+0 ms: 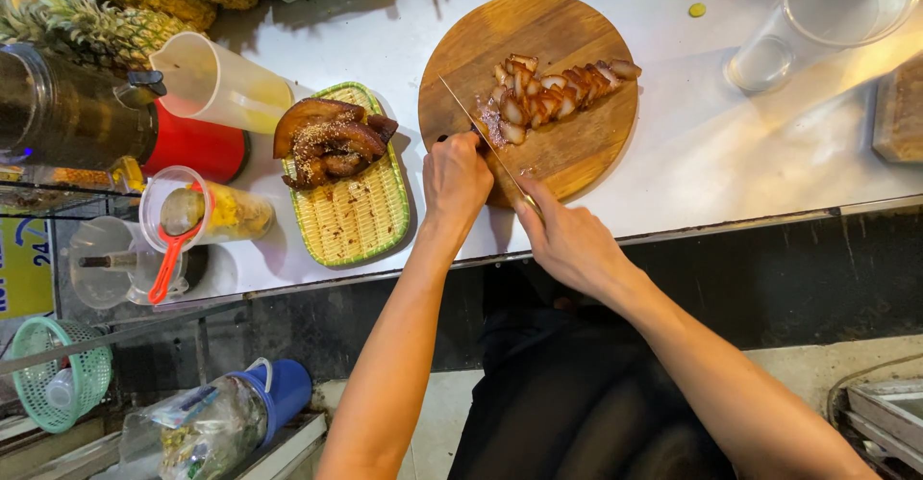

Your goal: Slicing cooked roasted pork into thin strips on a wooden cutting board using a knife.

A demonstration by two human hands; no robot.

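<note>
Centrally, one round wooden cutting board (567, 143) lies on the pale desk (750, 143), and everything else is placed from it. On the board's upper half sits one row of sliced roast pork (553, 93), red-edged, the slices leaning against each other; too many overlap to count them. One knife (486, 138) crosses the board's left part, its blade slanting from upper left toward the board's near edge. The right hand (567, 240) is closed around the knife's handle at the board's near rim. The left hand (455, 180) is curled into a loose fist at the board's left edge, knuckles down, just beside the blade; whether it grips anything I cannot tell.

Left of the board, one green woven tray (361, 220) carries one heap of dark, uncut roast meat (330, 138). Further left of the board stand one cream jug (216, 81), one red-based blender (183, 143) and one clear tub with a red scoop (173, 249). At least two pineapples (106, 18) lie beyond those, far left of the board. Right of the board, one clear plastic container (836, 9) lies tipped on its side. Two small green bits (696, 9) rest above the board's right side
</note>
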